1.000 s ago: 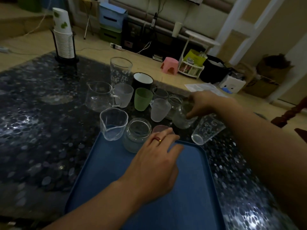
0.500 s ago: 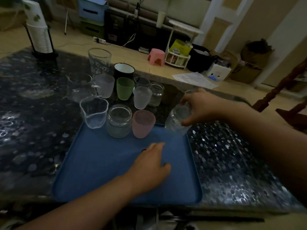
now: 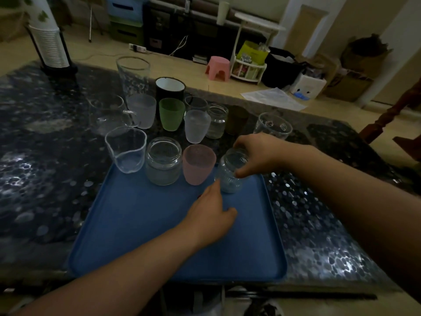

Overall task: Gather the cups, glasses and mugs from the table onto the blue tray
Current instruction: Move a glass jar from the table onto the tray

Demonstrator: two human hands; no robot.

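Dim room, dark pebble-patterned table (image 3: 45,179), floor clutter beyond its far edge. Your blue tray (image 3: 141,224) sits at the near edge, its near rim almost flush with the table's lip.

Along the tray's far rim, left to right: beaker (image 3: 126,149), wide jar (image 3: 163,161), pink cup (image 3: 198,163) — close together, whether touching cannot be told. Your right hand (image 3: 257,153) is clamped from above on a small jar (image 3: 230,174) at the tray's far right corner, just beside the pink cup; jar tilted slightly, its base low over or on the tray — cannot tell which. Your left hand (image 3: 210,218) rests on the tray, fingers loosely spread and holding nothing, fingertips close to the small jar's base.

Off the tray, clustered behind it: pitcher (image 3: 107,114), tall glass (image 3: 133,75), frosted cup (image 3: 141,110), black mug (image 3: 169,88), green cup (image 3: 171,114), a second frosted cup (image 3: 196,125), another jar (image 3: 216,120). A printed glass (image 3: 272,124) stands apart behind your right hand.

Open room: the tray's whole near half and left side are bare; table right of the tray is free.
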